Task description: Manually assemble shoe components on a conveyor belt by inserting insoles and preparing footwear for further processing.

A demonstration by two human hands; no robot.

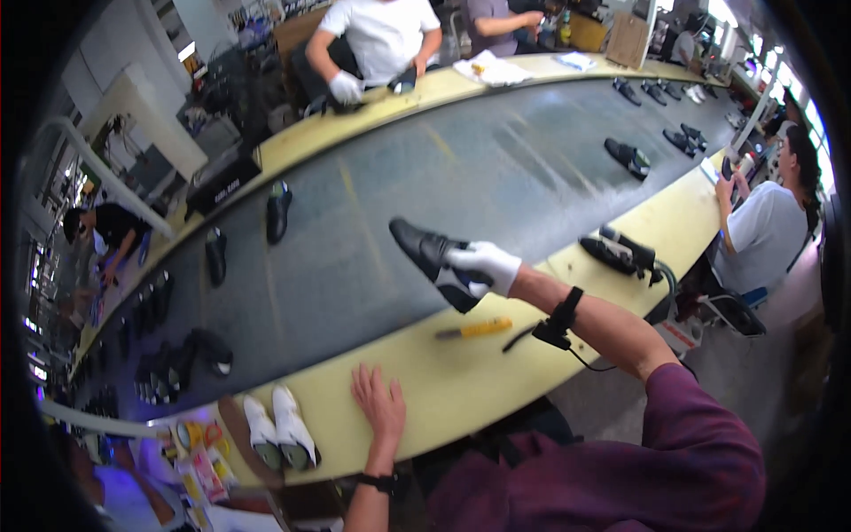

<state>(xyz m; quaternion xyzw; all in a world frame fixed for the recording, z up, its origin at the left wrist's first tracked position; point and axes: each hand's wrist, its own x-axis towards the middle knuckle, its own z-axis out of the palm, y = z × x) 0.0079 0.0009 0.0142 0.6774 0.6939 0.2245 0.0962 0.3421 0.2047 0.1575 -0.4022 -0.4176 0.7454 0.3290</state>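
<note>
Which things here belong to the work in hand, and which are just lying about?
Work in hand:
Smooth black shoe, gripped by the white-gloved right hand
Slim yellow-handled tool, probably; it lies untouched on the pale yellow tabletop

Apparently just lying about:
Two white shoes, left of the bare left hand
Other black shoes on the long, flat grey belt

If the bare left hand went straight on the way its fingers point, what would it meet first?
The bare left hand would probably meet the long flat grey belt, just past the pale yellow tabletop; nothing seems to stand between, though depth is unclear.
</note>
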